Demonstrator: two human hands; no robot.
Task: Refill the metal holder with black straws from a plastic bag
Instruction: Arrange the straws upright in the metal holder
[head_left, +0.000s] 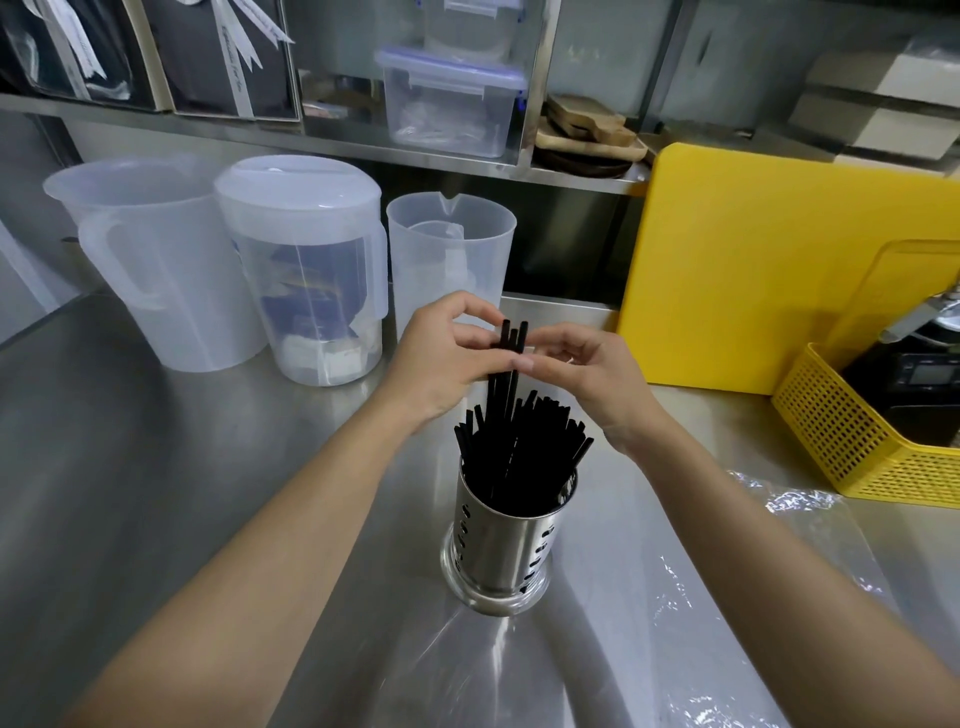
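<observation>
A perforated metal holder (498, 540) stands on the steel counter, packed with black straws (524, 447) that fan out above its rim. Three of the straws (511, 338) stick up higher than the others. My left hand (447, 353) and my right hand (587, 369) meet above the holder, fingertips pinched on these raised straws. A clear plastic bag (701, 597) lies flat on the counter to the right of and in front of the holder; it looks empty.
Three translucent plastic jugs (311, 270) stand behind the holder on the left. A yellow cutting board (753, 270) leans at the back right, with a yellow mesh basket (857, 447) in front of it. A shelf with containers (452, 104) runs along the wall.
</observation>
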